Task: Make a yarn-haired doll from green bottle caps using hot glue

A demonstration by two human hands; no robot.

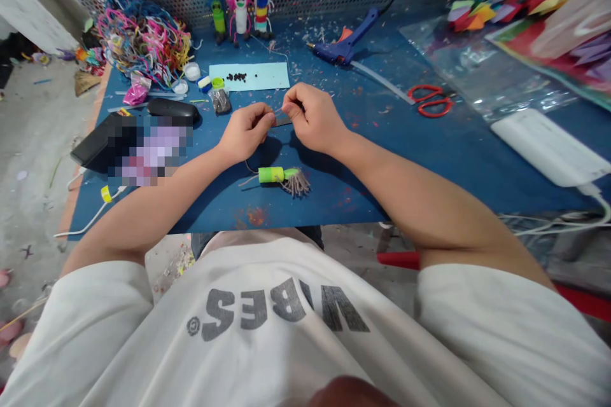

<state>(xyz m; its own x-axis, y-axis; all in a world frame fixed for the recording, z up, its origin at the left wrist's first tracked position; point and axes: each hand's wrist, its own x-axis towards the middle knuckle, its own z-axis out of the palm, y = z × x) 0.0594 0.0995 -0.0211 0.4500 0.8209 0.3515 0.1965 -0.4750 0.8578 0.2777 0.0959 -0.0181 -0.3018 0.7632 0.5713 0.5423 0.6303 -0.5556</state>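
Observation:
My left hand (248, 130) and my right hand (315, 117) are close together over the middle of the blue table, fingertips pinched. Between them runs a faint thin strand (279, 112), held at the fingertips; its exact kind is hard to make out. A short grey strip (284, 121) shows just below it, partly hidden by the fingers. Nearer to me lies a small green and yellow doll body (271, 175) on its side, with a tuft of grey yarn (298, 183) at its right end and thin strands at its left.
Three finished yarn-haired dolls (240, 19) stand at the back beside a tangled yarn heap (143, 41). Black bits lie on a light blue card (272, 76). A blue glue gun (344, 44), red-handled scissors (432, 100) and white power bank (548, 146) are to the right; a black case (172, 110) is left.

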